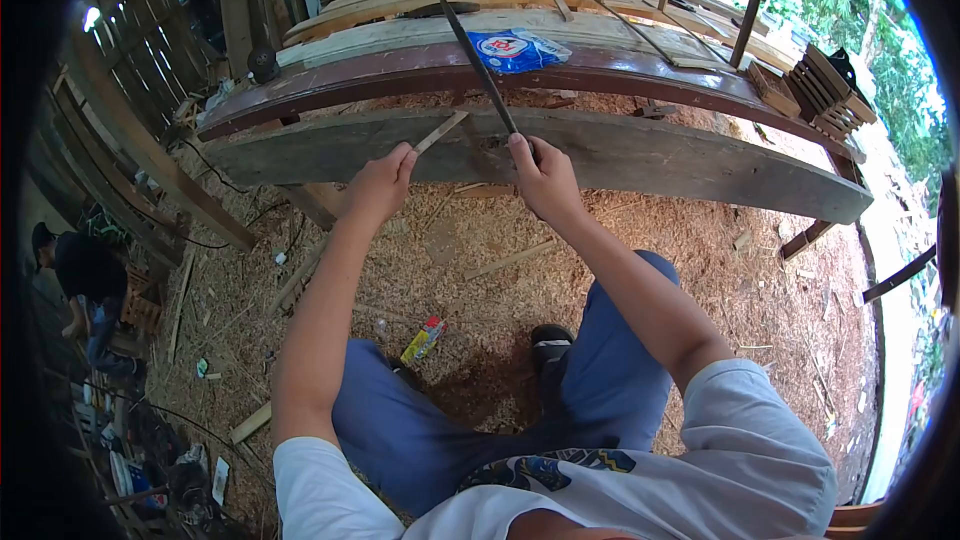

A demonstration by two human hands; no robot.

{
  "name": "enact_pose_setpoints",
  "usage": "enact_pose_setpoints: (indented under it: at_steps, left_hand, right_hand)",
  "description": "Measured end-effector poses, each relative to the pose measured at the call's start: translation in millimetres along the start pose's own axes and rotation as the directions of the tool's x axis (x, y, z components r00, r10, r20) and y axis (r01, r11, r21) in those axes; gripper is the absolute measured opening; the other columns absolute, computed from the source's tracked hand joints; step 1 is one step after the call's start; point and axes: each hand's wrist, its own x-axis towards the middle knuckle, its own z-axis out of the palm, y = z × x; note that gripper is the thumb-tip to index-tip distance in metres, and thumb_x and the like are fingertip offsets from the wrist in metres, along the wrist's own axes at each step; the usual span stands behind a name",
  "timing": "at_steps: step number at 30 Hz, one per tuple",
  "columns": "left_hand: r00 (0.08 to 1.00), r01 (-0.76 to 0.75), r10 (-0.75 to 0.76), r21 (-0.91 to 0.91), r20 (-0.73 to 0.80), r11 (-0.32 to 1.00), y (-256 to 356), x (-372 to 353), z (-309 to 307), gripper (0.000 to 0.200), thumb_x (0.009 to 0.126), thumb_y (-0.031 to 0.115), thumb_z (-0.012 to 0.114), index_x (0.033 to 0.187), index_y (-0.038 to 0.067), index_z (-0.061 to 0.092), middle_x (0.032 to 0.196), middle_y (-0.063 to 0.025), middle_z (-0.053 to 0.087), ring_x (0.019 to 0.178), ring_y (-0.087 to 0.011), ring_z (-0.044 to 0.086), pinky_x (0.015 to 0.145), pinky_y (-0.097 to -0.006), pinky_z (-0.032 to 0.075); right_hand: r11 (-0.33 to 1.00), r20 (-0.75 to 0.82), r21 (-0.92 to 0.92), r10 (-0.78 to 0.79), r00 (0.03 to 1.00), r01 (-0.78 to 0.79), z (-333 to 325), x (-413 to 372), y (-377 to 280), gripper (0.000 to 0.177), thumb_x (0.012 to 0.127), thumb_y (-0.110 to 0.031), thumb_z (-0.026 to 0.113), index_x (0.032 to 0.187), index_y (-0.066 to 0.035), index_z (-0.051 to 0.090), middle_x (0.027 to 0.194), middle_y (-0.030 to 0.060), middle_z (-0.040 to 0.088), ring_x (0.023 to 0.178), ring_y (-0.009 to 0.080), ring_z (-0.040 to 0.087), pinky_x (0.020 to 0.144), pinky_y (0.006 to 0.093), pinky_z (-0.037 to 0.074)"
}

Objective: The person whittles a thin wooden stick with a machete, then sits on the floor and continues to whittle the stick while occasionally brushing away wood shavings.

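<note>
My left hand (384, 183) is closed around a short, thin wooden strip (440, 132), which points up and to the right over a grey plank. In my right hand (546, 178) is the handle of a machete (475, 58); its long dark blade slants up and to the left, away from me. The blade and the strip are apart. Both hands are above the near edge of the grey plank (660, 155). Beyond the blade, a blue plastic packet (517, 50) lies on the workbench.
A workbench (370, 80) holding boards stretches across behind the plank. At the right end stands a slatted wooden piece (828, 90). Wood shavings cover the ground, with a yellow-and-red package (424, 339) near my feet. Another person (90, 285) is bent over at far left.
</note>
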Motion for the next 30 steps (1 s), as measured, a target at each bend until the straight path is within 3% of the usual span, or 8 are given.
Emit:
enact_pose_setpoints:
  at_steps: [2, 5, 8, 11, 17, 20, 26, 30]
  left_hand:
    - [1.0, -0.027, 0.027, 0.003, -0.009, 1.0, -5, 5, 5, 0.035, 0.115, 0.044, 0.038, 0.117, 0.016, 0.059, 0.083, -0.0203, 0.071, 0.083, -0.0483, 0.069, 0.069, -0.0589, 0.052]
    - [1.0, -0.012, 0.012, -0.056, -0.006, 0.998, 3, 1, -4, 0.036, 0.115, 0.044, 0.039, 0.119, 0.016, 0.06, 0.085, -0.0209, 0.072, 0.085, -0.0484, 0.07, 0.07, -0.0591, 0.052]
    - [0.999, -0.031, 0.031, -0.021, -0.011, 0.999, 0, 3, -1, 0.038, 0.115, 0.045, 0.04, 0.12, 0.015, 0.062, 0.087, -0.0207, 0.073, 0.086, -0.0474, 0.07, 0.072, -0.0584, 0.053]
    - [0.999, 0.029, -0.029, -0.02, 0.016, 0.999, 7, 0, -7, 0.039, 0.114, 0.045, 0.04, 0.119, 0.014, 0.063, 0.087, -0.02, 0.074, 0.088, -0.0465, 0.071, 0.072, -0.058, 0.054]
    - [0.998, 0.032, -0.029, -0.053, 0.055, 0.998, 9, -1, -12, 0.038, 0.114, 0.046, 0.04, 0.118, 0.015, 0.063, 0.088, -0.0202, 0.073, 0.087, -0.046, 0.071, 0.071, -0.0583, 0.053]
    - [1.0, 0.019, -0.019, -0.05, 0.006, 0.999, 4, 1, -6, 0.038, 0.114, 0.045, 0.043, 0.115, 0.013, 0.064, 0.084, -0.0203, 0.07, 0.083, -0.0456, 0.069, 0.071, -0.0552, 0.05]
    - [1.0, 0.011, -0.01, -0.043, 0.016, 0.999, 2, 2, -8, 0.038, 0.114, 0.047, 0.041, 0.114, 0.016, 0.062, 0.085, -0.019, 0.071, 0.083, -0.0451, 0.07, 0.069, -0.0577, 0.052]
    - [1.0, -0.011, 0.01, -0.024, -0.007, 1.0, 4, 1, -4, 0.038, 0.114, 0.048, 0.041, 0.114, 0.016, 0.062, 0.086, -0.0197, 0.072, 0.086, -0.0454, 0.071, 0.071, -0.0572, 0.054]
  right_hand:
    - [0.996, -0.012, -0.075, -0.058, 0.998, 0.057, 1, -2, 4, 0.06, 0.109, -0.05, 0.056, 0.086, 0.006, 0.063, 0.06, 0.0119, 0.056, 0.056, 0.0196, 0.053, 0.057, 0.0417, 0.042]
    - [0.974, 0.094, -0.219, 0.081, 0.992, -0.059, 0, 4, 0, 0.048, 0.111, -0.04, 0.057, 0.09, 0.004, 0.062, 0.062, 0.0025, 0.052, 0.058, 0.0102, 0.048, 0.054, 0.0364, 0.039]
    - [0.994, 0.012, -0.098, -0.037, 0.999, 0.038, 15, 5, 11, 0.052, 0.11, -0.043, 0.056, 0.09, 0.004, 0.062, 0.063, 0.0046, 0.054, 0.057, 0.0117, 0.049, 0.054, 0.0381, 0.04]
    - [0.991, -0.052, 0.015, -0.133, 0.99, 0.134, 18, 6, -1, 0.058, 0.109, -0.047, 0.055, 0.086, 0.006, 0.062, 0.064, 0.0172, 0.059, 0.057, 0.0271, 0.057, 0.06, 0.0453, 0.044]
    - [0.954, 0.076, -0.283, 0.129, 0.989, -0.102, 24, 14, 9, 0.057, 0.109, -0.046, 0.054, 0.085, 0.004, 0.062, 0.062, 0.0177, 0.061, 0.058, 0.0289, 0.064, 0.06, 0.0429, 0.049]
    - [0.969, 0.086, -0.159, 0.204, 0.975, -0.189, 21, 10, -9, 0.058, 0.109, -0.047, 0.054, 0.085, 0.004, 0.063, 0.061, 0.0178, 0.061, 0.058, 0.0296, 0.065, 0.059, 0.0429, 0.05]
    - [0.98, -0.12, -0.062, -0.195, 0.974, 0.188, 28, 12, -5, 0.06, 0.109, -0.048, 0.054, 0.084, 0.006, 0.062, 0.063, 0.0197, 0.061, 0.062, 0.0307, 0.069, 0.06, 0.0441, 0.051]
    - [0.933, 0.081, -0.359, 0.009, 0.997, 0.02, 30, 25, 34, 0.063, 0.11, -0.053, 0.049, 0.088, 0.004, 0.064, 0.066, 0.013, 0.064, 0.062, 0.0225, 0.067, 0.059, 0.0408, 0.049]
